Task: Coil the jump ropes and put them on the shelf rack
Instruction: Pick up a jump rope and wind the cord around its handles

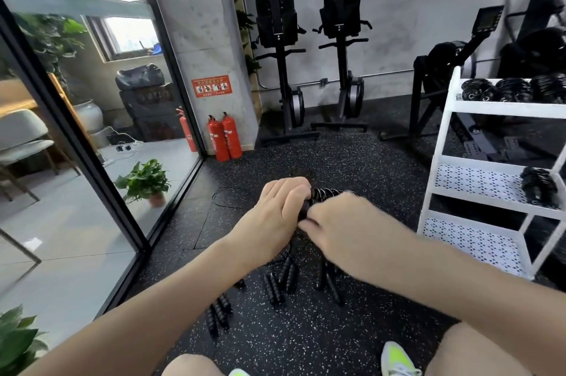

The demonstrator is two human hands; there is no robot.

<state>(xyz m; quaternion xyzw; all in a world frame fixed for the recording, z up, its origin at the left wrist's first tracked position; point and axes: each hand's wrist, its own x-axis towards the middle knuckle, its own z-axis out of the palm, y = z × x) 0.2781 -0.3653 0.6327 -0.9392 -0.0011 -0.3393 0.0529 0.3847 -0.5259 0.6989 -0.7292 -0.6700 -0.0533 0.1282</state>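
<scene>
In front of me, my left hand (277,210) and my right hand (340,222) both grip a black jump rope (324,193) with ribbed handles, held above the floor. Its cord is bunched between the hands and mostly hidden by them. Several more black jump ropes (280,279) lie on the speckled floor below my hands, their handles pointing toward me. One thin cord (228,196) loops on the floor to the left. The white shelf rack (448,133) stands at the right; coiled ropes (511,89) sit on its top shelf and one coil (539,185) on the middle shelf.
A glass wall with a black frame (92,143) runs along the left. Two red fire extinguishers (225,136) stand by the concrete pillar. Two upright rowing machines (312,54) stand against the back wall, another machine (444,69) behind the rack. My shoes (396,360) are at the bottom.
</scene>
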